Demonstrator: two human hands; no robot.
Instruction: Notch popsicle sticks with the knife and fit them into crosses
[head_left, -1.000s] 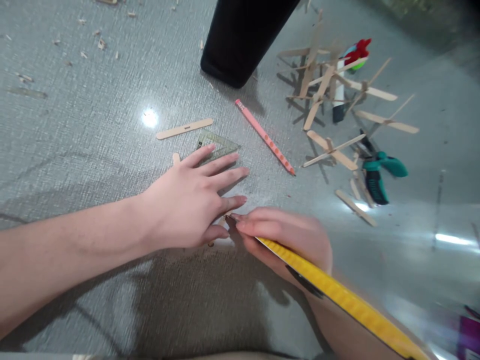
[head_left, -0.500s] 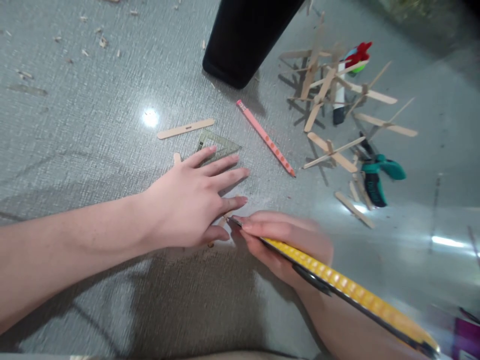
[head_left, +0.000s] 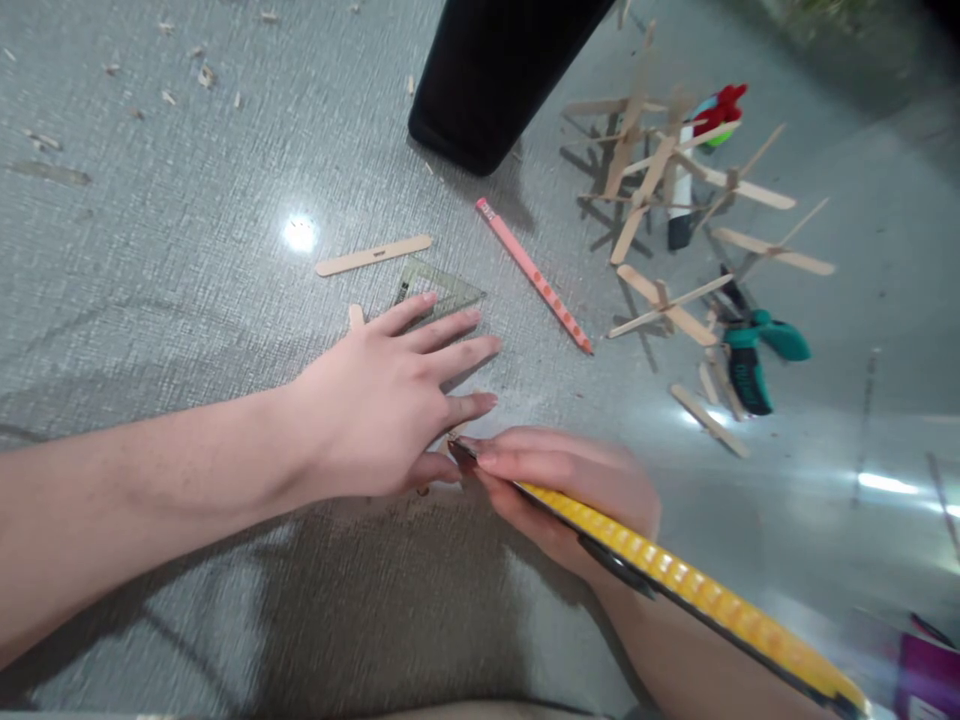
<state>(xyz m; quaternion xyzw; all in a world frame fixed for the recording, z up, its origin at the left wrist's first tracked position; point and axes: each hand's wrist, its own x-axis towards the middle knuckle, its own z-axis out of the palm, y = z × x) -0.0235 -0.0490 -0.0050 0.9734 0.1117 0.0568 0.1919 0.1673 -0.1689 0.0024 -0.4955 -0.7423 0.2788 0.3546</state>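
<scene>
My left hand (head_left: pixel 409 385) lies flat with its fingers spread, pressing on the grey table and partly covering a clear triangle ruler (head_left: pixel 450 285). Between its thumb and forefinger a small piece of wooden stick (head_left: pixel 454 434) shows; most of it is hidden. My right hand (head_left: pixel 559 480) is closed around a yellow utility knife (head_left: pixel 660 560), the blade tip touching that piece. A slotted craft stick (head_left: pixel 373 256) lies beyond my left hand, and the end of another stick (head_left: pixel 356 315) pokes out beside it.
A pink pencil (head_left: pixel 534 275) lies ahead, below a black container (head_left: pixel 499 85). Crossed-stick assemblies (head_left: pixel 660 165), a marker (head_left: pixel 680 205), green-handled pliers (head_left: pixel 746 365) and a loose stick (head_left: pixel 709 420) are at the right. Wood chips (head_left: pixel 206 75) are scattered upper left. Something purple (head_left: pixel 930 675) sits lower right.
My right hand and the knife have shifted slightly left and down, the blade tip a little nearer my left thumb. My left hand stays spread in about the same place.
</scene>
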